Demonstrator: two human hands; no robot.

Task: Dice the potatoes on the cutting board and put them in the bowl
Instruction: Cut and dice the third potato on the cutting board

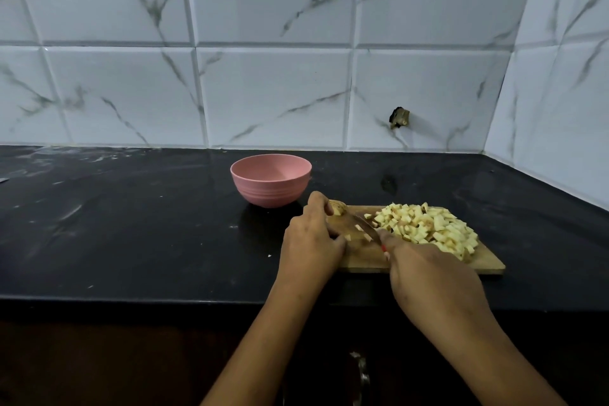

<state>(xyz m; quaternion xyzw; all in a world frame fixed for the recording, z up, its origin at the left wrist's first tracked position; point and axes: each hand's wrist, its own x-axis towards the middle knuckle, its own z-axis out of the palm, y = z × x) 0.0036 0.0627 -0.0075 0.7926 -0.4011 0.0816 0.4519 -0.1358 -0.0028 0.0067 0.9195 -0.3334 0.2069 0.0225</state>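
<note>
Black worktop (pixel 131 224) carried an empty bowl (pixel 271 180). Beside it, the left hand (pixel 313 237) curled round seemingly the last potato stub (pixel 337 208), met by the knife (pixel 364 227) gripped in the right hand (pixel 428 273). Heaped dice (pixel 431 227) waited on the board (pixel 487 265), untransferred.

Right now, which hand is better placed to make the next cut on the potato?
Right. The right hand grips the knife, blade angled over the cutting board beside the potato piece that the left hand holds steady.
</note>
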